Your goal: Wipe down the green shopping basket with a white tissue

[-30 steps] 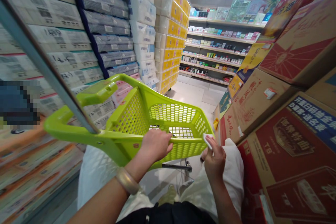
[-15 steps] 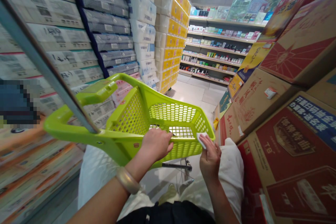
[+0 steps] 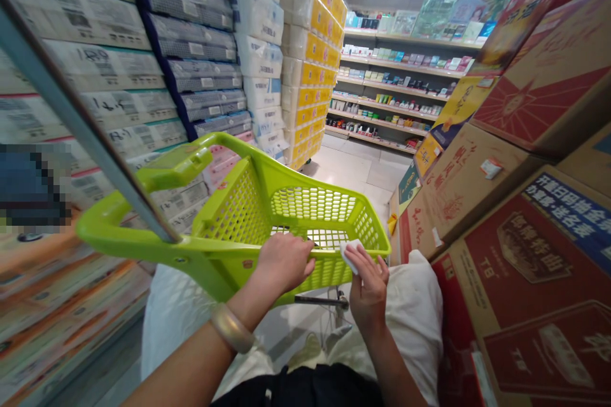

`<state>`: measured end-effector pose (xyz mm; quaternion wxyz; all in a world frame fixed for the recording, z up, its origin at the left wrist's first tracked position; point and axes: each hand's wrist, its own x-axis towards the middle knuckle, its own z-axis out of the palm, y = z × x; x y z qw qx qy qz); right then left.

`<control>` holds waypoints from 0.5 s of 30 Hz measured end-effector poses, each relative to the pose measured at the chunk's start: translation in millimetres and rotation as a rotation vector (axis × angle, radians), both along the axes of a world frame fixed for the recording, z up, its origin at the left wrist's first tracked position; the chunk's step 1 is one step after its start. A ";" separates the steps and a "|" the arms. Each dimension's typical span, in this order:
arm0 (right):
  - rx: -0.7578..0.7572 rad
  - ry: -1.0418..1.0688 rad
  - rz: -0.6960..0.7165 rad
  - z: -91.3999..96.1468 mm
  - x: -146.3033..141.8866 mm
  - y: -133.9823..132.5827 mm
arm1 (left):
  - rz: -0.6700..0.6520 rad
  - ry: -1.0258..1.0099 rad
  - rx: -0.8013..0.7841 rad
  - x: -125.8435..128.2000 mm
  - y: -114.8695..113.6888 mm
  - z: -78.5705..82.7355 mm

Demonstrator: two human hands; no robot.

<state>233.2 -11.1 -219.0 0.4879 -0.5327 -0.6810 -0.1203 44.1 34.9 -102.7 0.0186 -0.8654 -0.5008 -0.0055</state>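
Note:
A lime-green plastic shopping cart basket [image 3: 248, 203] stands in front of me in a store aisle, with nothing showing inside it. My left hand [image 3: 282, 262] is closed over the basket's near rim; a pale bangle sits on that wrist. My right hand [image 3: 366, 286] pinches a small white wipe [image 3: 348, 249] and presses it against the same rim, just right of my left hand. The cart's green handle [image 3: 176, 165] juts out to the left.
Stacked tissue packs [image 3: 258, 57] and boxes wall the left side. Red and brown cartons [image 3: 534, 159] pile up close on the right. A grey metal post [image 3: 81, 121] slants across the left. Shelves of small products [image 3: 391, 82] close the aisle's far end beyond pale floor tiles [image 3: 353, 168].
My right hand has slid left along the basket's near rim with the white wipe, closing in on my left hand. The left hand and cart have stayed put.

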 end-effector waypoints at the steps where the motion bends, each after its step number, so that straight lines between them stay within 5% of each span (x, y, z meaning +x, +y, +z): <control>1: 0.004 0.037 -0.043 -1.0 9.9 0.3 | 0.001 -0.001 -0.003 0.2 0.0 -0.1; 7: 0.058 0.220 -0.213 -6.3 43.3 5.5 | 0.001 0.000 0.006 1.1 0.5 -0.9; 15: -0.014 -0.029 0.053 2.1 -10.7 1.7 | -0.007 0.017 0.022 -0.2 1.4 -1.9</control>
